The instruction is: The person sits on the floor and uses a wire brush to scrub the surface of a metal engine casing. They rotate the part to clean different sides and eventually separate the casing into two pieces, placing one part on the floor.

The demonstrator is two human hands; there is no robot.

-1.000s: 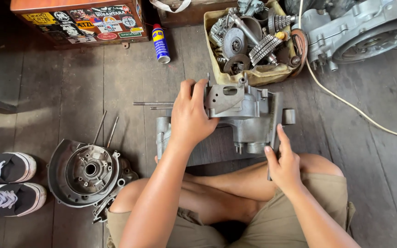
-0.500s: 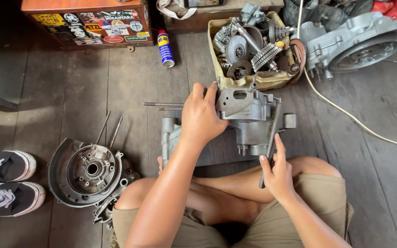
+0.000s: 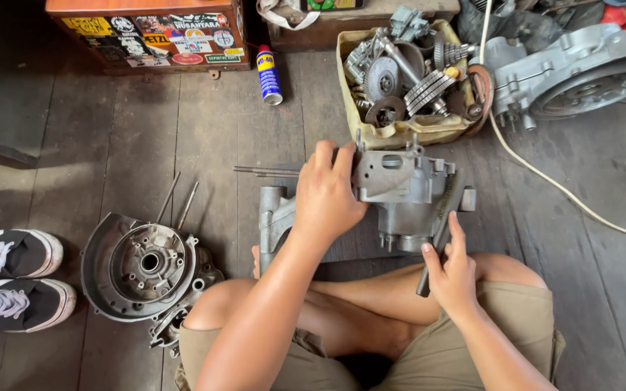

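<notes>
- The wooden plank floor [image 3: 110,145] carries everything; the person sits cross-legged on it with the work just ahead of the knees.
- The grey engine crankcase [image 3: 400,192] stands on the floor between the two hands, just in front of the parts tray, and against the pictures of a moment ago it has not shifted.
- A round engine side cover [image 3: 146,264] lies flat by the person's left knee, well apart from the work.
- The yellowed parts tray [image 3: 414,130], full of gears and sprockets, sits just behind the crankcase (a blue spray can [image 3: 268,74] lies off to its left).
- The left hand [image 3: 327,195] is clamped over the crankcase's top left edge, fingers curled over the rim, steadying it as before.
- The right hand [image 3: 451,271] is closed around the handle of a wire brush [image 3: 440,224], whose head rests against the crankcase's right side; it has slid down a little, which looks like a scrubbing stroke under way.
</notes>
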